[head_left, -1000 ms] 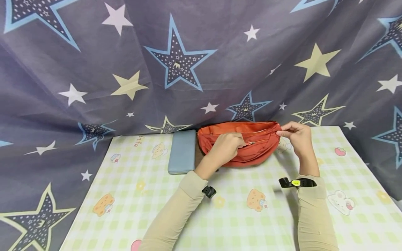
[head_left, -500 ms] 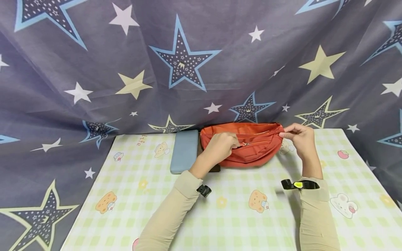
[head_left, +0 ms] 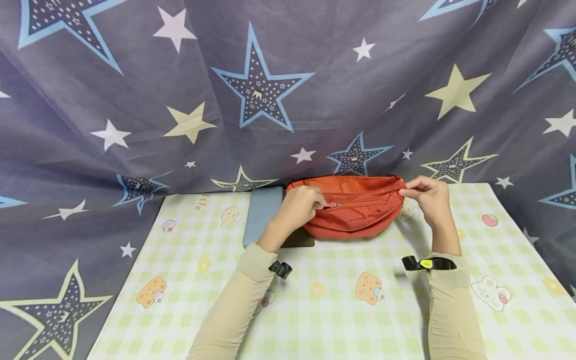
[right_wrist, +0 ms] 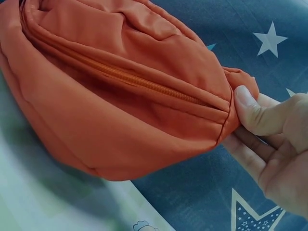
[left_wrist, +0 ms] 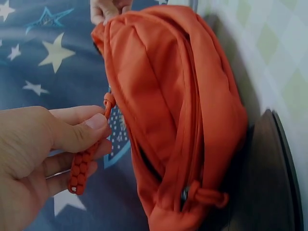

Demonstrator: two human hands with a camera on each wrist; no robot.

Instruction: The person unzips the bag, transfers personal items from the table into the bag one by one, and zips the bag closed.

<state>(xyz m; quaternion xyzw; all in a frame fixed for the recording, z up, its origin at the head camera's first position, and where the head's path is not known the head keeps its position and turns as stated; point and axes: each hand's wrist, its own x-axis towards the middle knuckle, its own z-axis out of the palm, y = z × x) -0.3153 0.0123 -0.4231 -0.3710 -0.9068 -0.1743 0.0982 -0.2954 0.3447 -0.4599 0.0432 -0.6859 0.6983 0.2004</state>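
Note:
A red-orange waist bag (head_left: 355, 220) stands on the table against the curtain. My left hand (head_left: 299, 207) pinches the braided cord zipper pull (left_wrist: 82, 166) between thumb and fingers, and the cord hangs down past them. The slider (head_left: 333, 204) sits toward the left on the front zip line. My right hand (head_left: 429, 197) pinches the fabric at the bag's right end, thumb on the near side. In the right wrist view an orange zipper (right_wrist: 154, 86) runs toward that end. Behind the front pocket, the bag's top gapes, showing orange lining (head_left: 351, 184).
A blue-grey flat case, like a wallet (head_left: 261, 215), lies left of the bag, partly behind my left hand. A dark brown flat item (head_left: 299, 239) lies beside it, partly under the bag. A star-patterned curtain (head_left: 252, 150) rises directly behind the checked tablecloth (head_left: 342, 320).
My left hand has moved left along the front zip, drawing the slider with it. More of the zip line shows to its right. My right hand keeps its hold on the bag's end.

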